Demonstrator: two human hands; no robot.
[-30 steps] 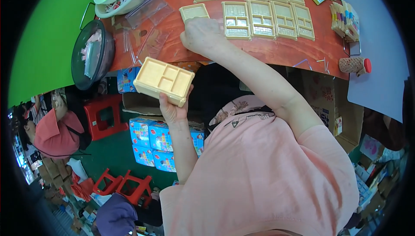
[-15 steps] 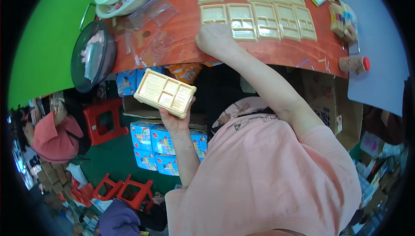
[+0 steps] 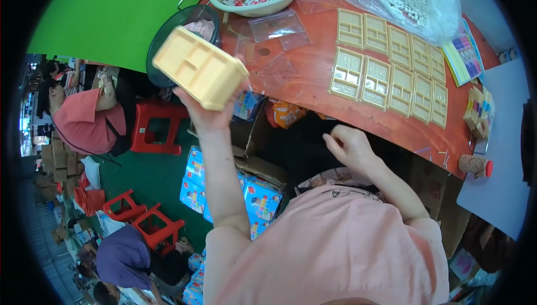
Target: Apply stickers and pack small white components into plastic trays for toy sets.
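The left hand (image 3: 210,115) is wrapped around what looks like a stack of cream compartment trays (image 3: 196,67), thumb on one side and fingers on the other, off the near left edge of the red tabletop (image 3: 313,84). The stack is tilted, compartments up, so a firm grip low on both sides should stop the layers sliding, with the palm taking the weight. In this view it overlaps the dark basin (image 3: 159,42) at the tabletop's left end; lifting it clear of that rim would avoid a knock. The right hand (image 3: 352,148) is loosely curled just off the tabletop's near edge; whether it pinches anything, I cannot tell. On the tabletop's right half lie two rows of single trays (image 3: 375,90), set close together, so any reach there is best made from above, without dragging a sleeve or knuckle across them
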